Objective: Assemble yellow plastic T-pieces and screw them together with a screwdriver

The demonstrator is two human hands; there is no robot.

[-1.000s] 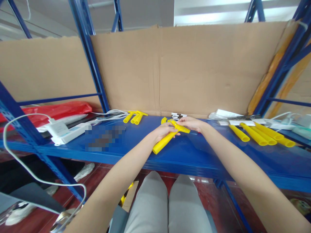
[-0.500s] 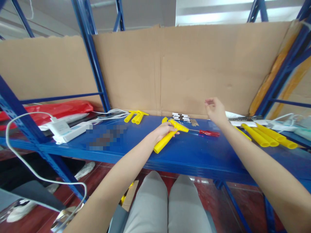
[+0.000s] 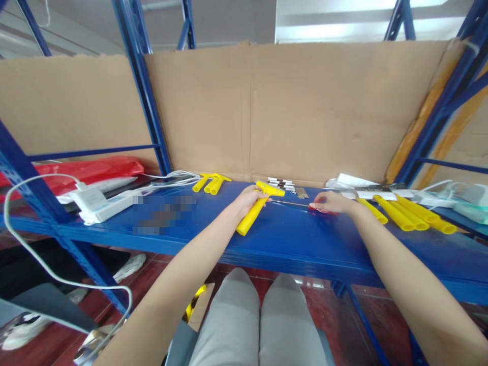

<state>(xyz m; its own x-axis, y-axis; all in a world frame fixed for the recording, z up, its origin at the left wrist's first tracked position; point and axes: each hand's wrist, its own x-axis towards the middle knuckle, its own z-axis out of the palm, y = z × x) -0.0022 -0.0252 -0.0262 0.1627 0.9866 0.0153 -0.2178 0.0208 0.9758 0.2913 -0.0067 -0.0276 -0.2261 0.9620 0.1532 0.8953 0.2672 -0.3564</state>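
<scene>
My left hand [image 3: 249,201] is closed around a yellow T-shaped plastic handle [image 3: 251,216], its crosspiece pointing up and away from me over the blue shelf. To its right, my right hand [image 3: 330,202] grips the red handle of a screwdriver [image 3: 292,204], whose metal shaft points left toward the yellow piece. The shaft's tip lies close to my left fingers; whether it touches anything cannot be made out. Behind the hands, several white-and-dark small strips [image 3: 281,183] and a little brown piece [image 3: 301,192] lie near the cardboard.
Yellow T-shaped pieces [image 3: 211,184] lie at the back left, and several yellow tubes [image 3: 400,213] at the right. A white power strip [image 3: 110,208] with cables sits left. A cardboard panel [image 3: 305,112] backs the blue shelf [image 3: 293,249]; blue posts [image 3: 147,96] stand beside it.
My right hand has come down from above the shelf and closed on the screwdriver's red handle. The yellow piece in my left hand has turned slightly.
</scene>
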